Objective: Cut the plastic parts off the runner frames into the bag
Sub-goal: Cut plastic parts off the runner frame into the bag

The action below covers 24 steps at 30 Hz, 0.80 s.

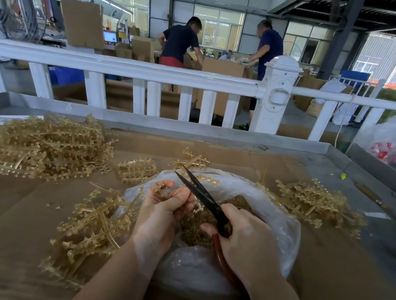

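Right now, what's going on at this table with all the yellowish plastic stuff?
A person is snipping small parts off moulded runner frames. The left hand grips a piece of frame over an open clear bag, and the right hand holds red-handled scissors with the blades parted. Cut parts already lie in the bag. A large pile of frames sits to the left on the cardboard-covered table, with more at the right.

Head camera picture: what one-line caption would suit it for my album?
Over a clear bag of cut parts, the left hand holds a runner piece while the right hand works open scissors.
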Motion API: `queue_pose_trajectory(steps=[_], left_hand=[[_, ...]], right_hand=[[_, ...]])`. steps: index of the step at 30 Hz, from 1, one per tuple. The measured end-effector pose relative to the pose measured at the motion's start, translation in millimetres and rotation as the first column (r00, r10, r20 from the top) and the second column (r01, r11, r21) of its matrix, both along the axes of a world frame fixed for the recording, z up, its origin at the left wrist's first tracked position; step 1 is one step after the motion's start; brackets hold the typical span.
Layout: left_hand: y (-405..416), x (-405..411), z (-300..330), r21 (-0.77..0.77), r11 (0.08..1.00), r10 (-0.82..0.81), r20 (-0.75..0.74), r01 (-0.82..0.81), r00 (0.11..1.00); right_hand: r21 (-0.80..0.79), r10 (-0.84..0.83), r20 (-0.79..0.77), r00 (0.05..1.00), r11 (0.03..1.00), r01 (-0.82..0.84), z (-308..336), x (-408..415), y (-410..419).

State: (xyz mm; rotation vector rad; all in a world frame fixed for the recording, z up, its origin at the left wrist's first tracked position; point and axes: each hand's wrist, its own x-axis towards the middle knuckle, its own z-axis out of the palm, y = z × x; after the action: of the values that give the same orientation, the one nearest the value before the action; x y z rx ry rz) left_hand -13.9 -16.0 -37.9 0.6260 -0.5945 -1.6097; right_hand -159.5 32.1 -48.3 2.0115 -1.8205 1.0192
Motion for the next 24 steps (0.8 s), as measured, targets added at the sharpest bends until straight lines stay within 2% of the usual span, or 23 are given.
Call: queue_pose_trajectory(steps=[15, 24], left_hand=[[-2.5, -0.5, -4.0, 0.016, 1.000, 0.024, -0.005, -0.024, 1.000], [-4.0, -0.5, -5.2, 0.037, 0.999, 0.030, -0.003, -0.030, 1.000]], right_hand=[[-0.019, 0.000, -0.010, 1.000, 1.000, 0.000, -3.2, 1.1, -0.4], [0.024, 0.009, -0.009, 1.000, 1.000, -0.008, -3.1, 2.5, -0.4]])
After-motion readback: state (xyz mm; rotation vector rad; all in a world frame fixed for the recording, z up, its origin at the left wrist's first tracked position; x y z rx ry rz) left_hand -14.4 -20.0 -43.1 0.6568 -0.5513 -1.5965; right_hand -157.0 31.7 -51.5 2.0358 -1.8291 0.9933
